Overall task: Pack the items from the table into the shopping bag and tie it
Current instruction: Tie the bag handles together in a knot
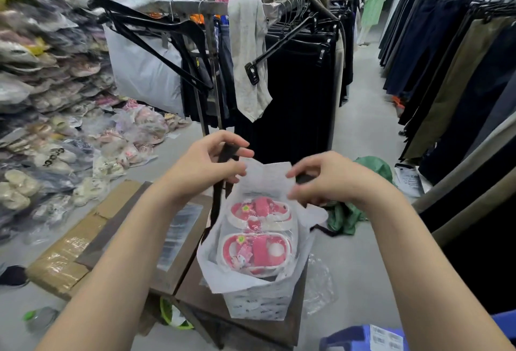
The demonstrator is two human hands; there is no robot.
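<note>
A white shopping bag (252, 299) stands open on a small dark table (282, 325). Inside it lies a pair of pink children's sandals (258, 239) wrapped in clear plastic. The bag has dark ribbon handles. My left hand (208, 162) pinches the left handle (216, 197) above the bag's far left corner. On the far right side, my right hand (326, 179) grips the other dark handle (304, 178) at the bag's top edge. Both hands are held above the bag's mouth.
A clothes rack with black garments (296, 94) stands just behind the table. Piles of bagged shoes (55, 127) fill the left. A flattened cardboard box (67, 253) lies at the left, a green bag (351, 216) on the floor at the right, a blue stool (363, 336) below.
</note>
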